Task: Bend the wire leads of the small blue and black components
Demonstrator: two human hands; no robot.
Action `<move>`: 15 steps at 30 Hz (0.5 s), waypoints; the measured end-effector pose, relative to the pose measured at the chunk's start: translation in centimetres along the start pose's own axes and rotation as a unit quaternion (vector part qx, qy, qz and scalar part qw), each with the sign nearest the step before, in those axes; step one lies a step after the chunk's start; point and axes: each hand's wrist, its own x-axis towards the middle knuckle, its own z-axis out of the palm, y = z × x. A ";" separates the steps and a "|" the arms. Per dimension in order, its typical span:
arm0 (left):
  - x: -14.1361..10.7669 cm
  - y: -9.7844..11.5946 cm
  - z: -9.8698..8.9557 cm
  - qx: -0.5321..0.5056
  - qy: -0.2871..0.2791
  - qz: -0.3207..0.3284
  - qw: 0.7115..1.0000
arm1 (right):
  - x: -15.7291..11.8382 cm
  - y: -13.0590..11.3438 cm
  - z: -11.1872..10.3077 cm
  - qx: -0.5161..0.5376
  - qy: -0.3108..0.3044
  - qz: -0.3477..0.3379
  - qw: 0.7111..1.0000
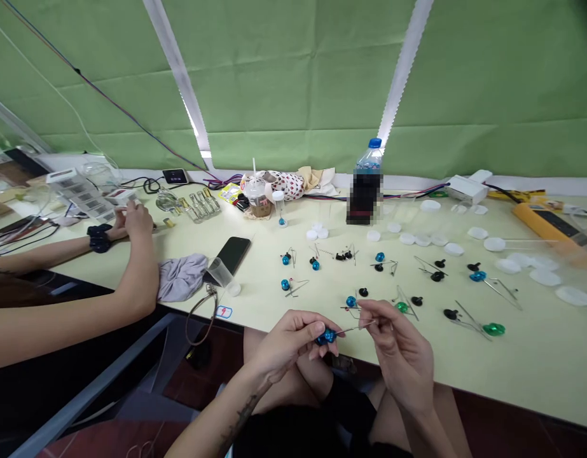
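Over the table's front edge, my left hand (pixel 296 337) pinches a shiny blue bead (pixel 326 336) between thumb and fingers. A thin metal wire (pixel 353 329) runs from the bead toward my right hand (pixel 400 350), whose thumb and fingertips are closed on its far end. Just beyond my hands lie another blue bead (pixel 351 301), a green bead (pixel 400 306) and a small black piece (pixel 364 292). Several sets of bent wires, black pieces and blue or green beads are spread across the table (pixel 331 356), including a green bead (pixel 493 329) on the right.
White round lids (pixel 439 240) and clear tubes lie at the back right near an orange device (pixel 555 229). A bottle (pixel 369 156), an iced drink (pixel 259 197), a phone (pixel 232 254) and a grey cloth (pixel 181 277) stand or lie around. A co-worker's arms (pixel 131 280) reach in from the left.
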 end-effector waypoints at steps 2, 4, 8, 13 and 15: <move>0.0 -0.2 0.2 0.004 0.006 0.008 1.000 | 0.0 -0.5 0.1 -0.060 -0.013 -0.031 0.998; -0.1 -0.4 0.3 0.021 0.007 0.024 0.999 | 0.0 -0.8 0.1 -0.092 -0.015 -0.058 0.994; -0.4 -0.2 0.8 0.090 0.014 0.045 0.995 | -0.1 -0.8 0.1 -0.109 0.022 -0.098 0.989; -1.1 0.2 1.9 0.279 0.029 0.126 0.951 | -0.5 -0.8 0.2 -0.051 0.013 -0.064 0.997; -1.7 0.6 1.9 0.371 0.014 0.163 0.914 | -0.7 -1.0 0.2 -0.023 0.000 -0.038 0.999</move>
